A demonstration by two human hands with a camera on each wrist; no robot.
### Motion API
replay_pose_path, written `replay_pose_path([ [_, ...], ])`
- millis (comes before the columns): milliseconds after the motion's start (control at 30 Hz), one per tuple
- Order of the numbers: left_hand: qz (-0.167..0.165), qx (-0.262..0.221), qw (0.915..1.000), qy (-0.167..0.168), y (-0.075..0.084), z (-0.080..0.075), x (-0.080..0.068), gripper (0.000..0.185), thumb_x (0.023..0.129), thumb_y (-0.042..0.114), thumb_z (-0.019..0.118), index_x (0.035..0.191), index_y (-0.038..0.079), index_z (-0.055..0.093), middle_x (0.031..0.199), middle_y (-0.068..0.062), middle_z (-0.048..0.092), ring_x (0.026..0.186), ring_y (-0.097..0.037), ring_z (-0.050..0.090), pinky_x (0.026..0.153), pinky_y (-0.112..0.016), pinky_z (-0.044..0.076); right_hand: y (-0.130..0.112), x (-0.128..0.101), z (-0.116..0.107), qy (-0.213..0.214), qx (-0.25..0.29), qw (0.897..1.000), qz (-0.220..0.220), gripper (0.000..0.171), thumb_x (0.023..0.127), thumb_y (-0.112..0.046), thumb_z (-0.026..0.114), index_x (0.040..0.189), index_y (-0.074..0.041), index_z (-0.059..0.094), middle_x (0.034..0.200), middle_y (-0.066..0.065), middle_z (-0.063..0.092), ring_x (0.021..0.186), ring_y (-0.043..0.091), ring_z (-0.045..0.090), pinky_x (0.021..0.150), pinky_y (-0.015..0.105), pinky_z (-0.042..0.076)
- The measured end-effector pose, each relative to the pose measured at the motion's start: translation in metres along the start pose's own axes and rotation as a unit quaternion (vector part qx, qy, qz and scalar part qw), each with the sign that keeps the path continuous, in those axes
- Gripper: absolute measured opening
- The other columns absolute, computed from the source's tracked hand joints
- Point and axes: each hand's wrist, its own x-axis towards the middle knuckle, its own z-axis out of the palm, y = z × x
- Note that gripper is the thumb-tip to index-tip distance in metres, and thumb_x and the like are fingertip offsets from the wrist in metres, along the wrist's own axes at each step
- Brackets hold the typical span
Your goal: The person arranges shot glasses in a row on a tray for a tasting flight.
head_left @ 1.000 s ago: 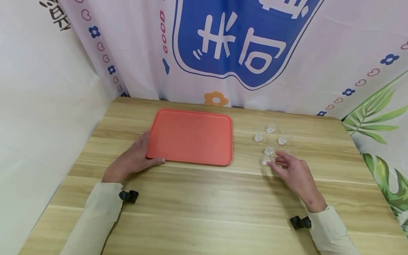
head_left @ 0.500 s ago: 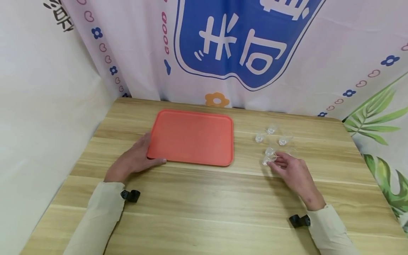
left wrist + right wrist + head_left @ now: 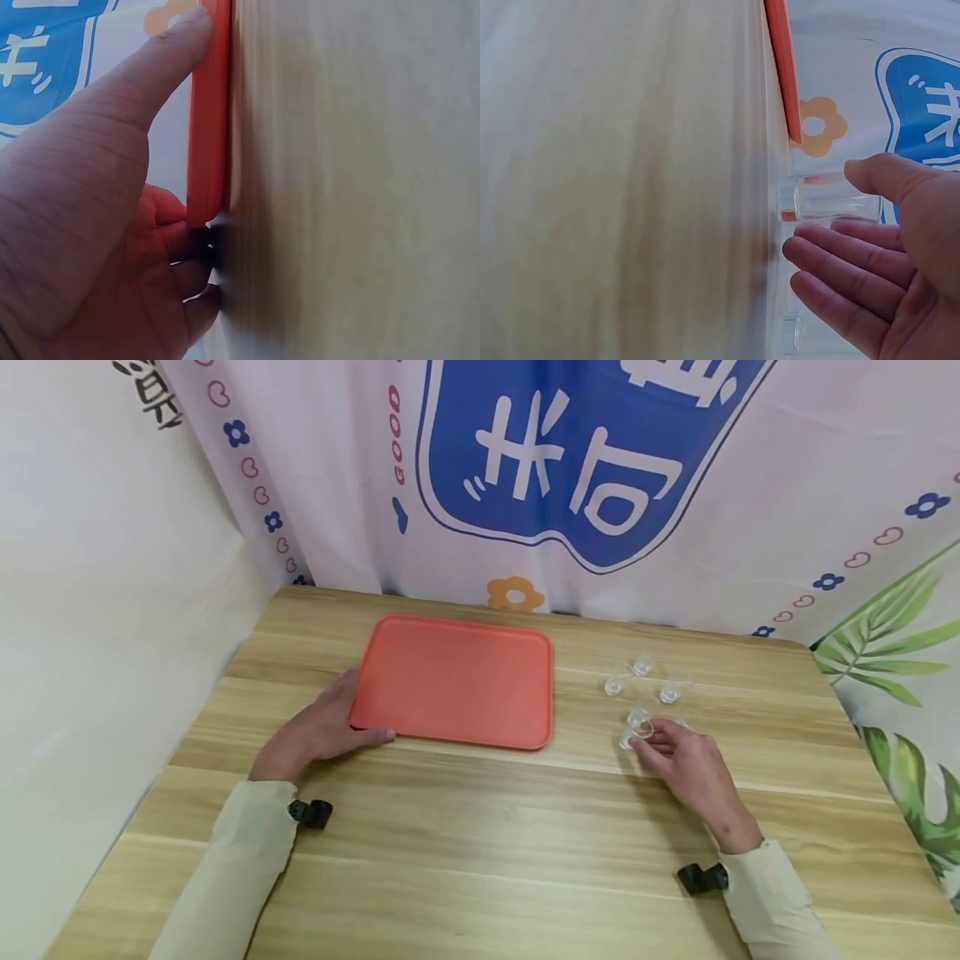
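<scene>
Nearest to the camera are the two cream sleeves, each one with a small black clip (image 3: 311, 812) at the wrist, lying over the wooden table (image 3: 480, 860). A little further, the left hand (image 3: 318, 735) rests on the table at the near left corner of the orange tray (image 3: 453, 681); the thumb lies along the near edge of the tray and the fingers are at its left side. In the left wrist view the thumb is straight against the rim of the tray and the other fingers bend at the corner, partly under the edge, so the hand touches the tray and steadies it, but a real grip I cannot confirm. On the other side the right hand (image 3: 686, 764) is at the nearest small clear cup (image 3: 628, 739), which stands on the table to the right of the tray and apart from it. In the right wrist view this cup (image 3: 832, 202) sits between the thumb and the slightly curled fingers (image 3: 840, 262), which close narrowly around it; the cup is on the table surface. Just behind it stands a second clear cup (image 3: 637, 718), and further back three more clear cups (image 3: 641, 677) stand in a loose group, near each other. The tray lies flat with nothing in it. Behind the table hangs a white curtain (image 3: 750, 527) with a big blue sign, small flowers and green leaves
</scene>
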Motion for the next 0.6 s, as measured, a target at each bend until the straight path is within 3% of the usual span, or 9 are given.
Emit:
replay_pose_path([
  [600,-0.007,0.003,0.9998,-0.021,0.0024,-0.0038,0.0009,0.121,0.09,0.063,0.071,0.164,0.004,-0.004,0.169,-0.024,0.006,0.154,-0.041,0.006,0.119,-0.062,0.02,-0.0037,0.0026,0.0004,-0.001,0.001,1.0,-0.009,0.024,0.097,-0.017,0.074,0.111,0.003,0.071,0.099,0.018,0.076,0.087,0.03,0.076,0.075,0.043,0.061],
])
